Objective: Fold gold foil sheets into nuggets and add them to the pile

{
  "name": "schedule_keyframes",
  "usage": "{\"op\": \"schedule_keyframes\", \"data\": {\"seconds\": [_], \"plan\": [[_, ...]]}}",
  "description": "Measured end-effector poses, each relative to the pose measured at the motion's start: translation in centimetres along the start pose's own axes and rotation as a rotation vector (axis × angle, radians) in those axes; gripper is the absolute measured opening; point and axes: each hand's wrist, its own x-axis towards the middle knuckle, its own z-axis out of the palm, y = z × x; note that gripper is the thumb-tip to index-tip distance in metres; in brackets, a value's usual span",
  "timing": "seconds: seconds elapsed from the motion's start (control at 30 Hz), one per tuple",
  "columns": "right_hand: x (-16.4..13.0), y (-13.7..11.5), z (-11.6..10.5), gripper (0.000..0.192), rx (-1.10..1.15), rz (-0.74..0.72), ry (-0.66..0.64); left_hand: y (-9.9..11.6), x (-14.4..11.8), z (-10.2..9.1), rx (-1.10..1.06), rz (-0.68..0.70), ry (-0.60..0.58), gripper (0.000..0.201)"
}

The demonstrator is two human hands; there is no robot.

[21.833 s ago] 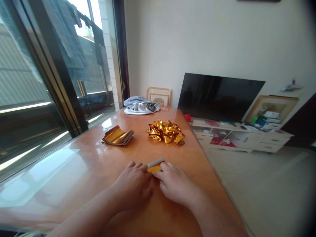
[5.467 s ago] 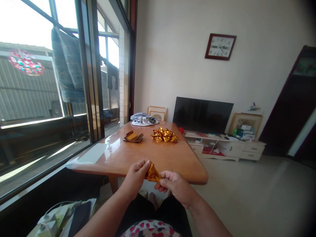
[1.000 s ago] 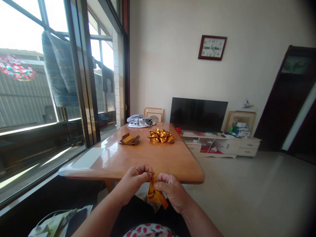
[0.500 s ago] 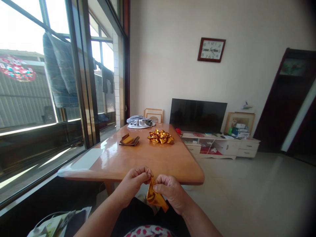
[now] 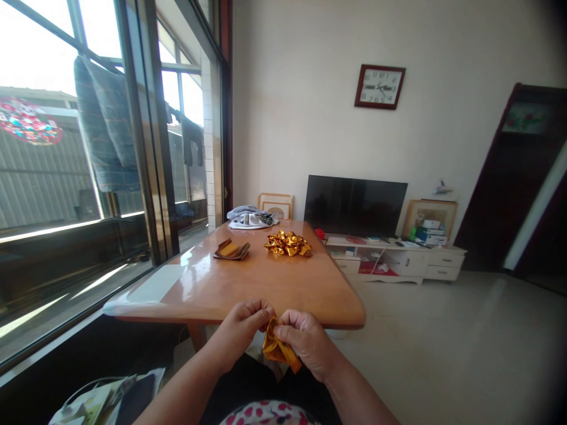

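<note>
A partly folded piece of shiny gold foil paper (image 5: 280, 349) hangs between my two hands, just off the near edge of the table. My left hand (image 5: 248, 321) pinches its upper left corner between thumb and fingertips. On the right side, my right hand (image 5: 305, 337) grips the paper with the thumb on top. Further back on the table lies a heap of folded gold foil pieces (image 5: 289, 243). To its left rests a stack of flat gold and brown paper sheets (image 5: 232, 249).
The glossy wooden table (image 5: 266, 286) stretches away in front of me. Folded cloth (image 5: 250, 217) lies at its far end. A window wall runs along the left. Behind the table stand a television (image 5: 355, 205) and a low white cabinet (image 5: 410, 263). Papers and a cable (image 5: 101, 398) sit lower left.
Both hands stay in nearly the same place. The gold foil paper has shifted slightly, its lower part drawn up and bunched a little more, with my right thumb moved slightly left.
</note>
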Motion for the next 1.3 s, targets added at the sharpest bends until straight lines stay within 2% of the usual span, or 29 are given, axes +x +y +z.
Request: {"op": "schedule_keyframes", "data": {"seconds": [0.1, 0.3, 0.5, 0.73, 0.87, 1.0, 1.3], "plan": [[0.0, 0.0, 0.0, 0.025, 0.006, 0.012, 0.009, 0.0, 0.0, -0.1, 0.026, -0.003, 0.029, 0.038], [0.0, 0.0, 0.1, 0.029, 0.034, 0.008, 0.032, -0.5, 0.0, 0.0, -0.074, -0.033, -0.108, 0.036], [0.3, -0.1, -0.1, 0.035, -0.076, -0.006, 0.072, -0.9, 0.1, 0.2, -0.136, -0.027, -0.025, 0.037], [0.4, -1.0, -0.4, 0.042, -0.236, -0.031, 0.044, -1.1, 0.3, -0.2, -0.16, -0.003, 0.082, 0.037], [0.5, -1.1, -0.5, 0.044, -0.282, -0.056, 0.049, -1.8, 0.5, -0.4, -0.169, 0.009, 0.085, 0.038], [0.7, -1.0, -0.8, 0.043, -0.325, -0.073, 0.025, -2.1, 0.7, -0.2, -0.174, 0.008, 0.138, 0.039], [0.6, -1.7, -1.0, 0.042, -0.398, -0.057, 0.022, -2.0, 0.7, -0.4, -0.212, -0.009, 0.2, 0.04]]}}
